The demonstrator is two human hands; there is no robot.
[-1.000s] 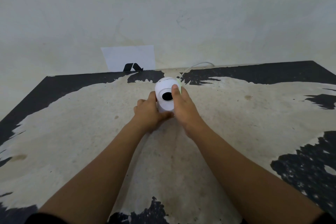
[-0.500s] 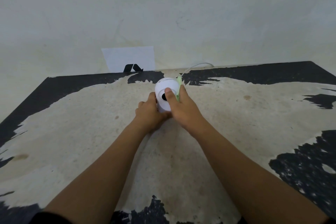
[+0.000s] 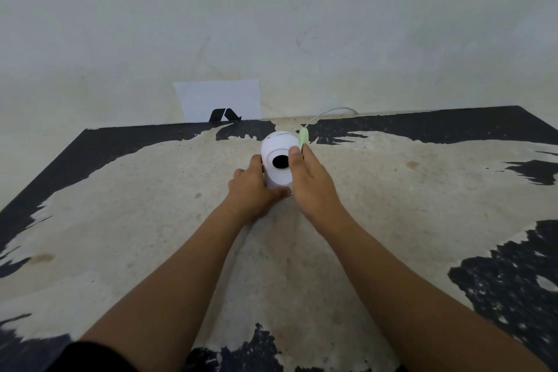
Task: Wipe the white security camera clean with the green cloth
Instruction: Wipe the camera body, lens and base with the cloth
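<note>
A white security camera [image 3: 277, 149] with a round head and a black lens stands upright near the far middle of the table. My left hand [image 3: 250, 187] grips its base from the left. My right hand [image 3: 312, 181] lies against the camera's right side, thumb on the face beside the lens. A strip of green cloth [image 3: 303, 136] sticks up above my right fingers, pressed against the camera's right side; most of the cloth is hidden under that hand.
The table [image 3: 151, 205] is worn, beige with black patches. A white cable [image 3: 330, 113] runs from behind the camera toward the wall. A white paper with a black logo [image 3: 220, 101] leans against the wall behind the table.
My right thumb slid left over the lens half a second ago and has moved back to the right, uncovering the lens. The green cloth edge shows more above my fingers. My left hand stays put.
</note>
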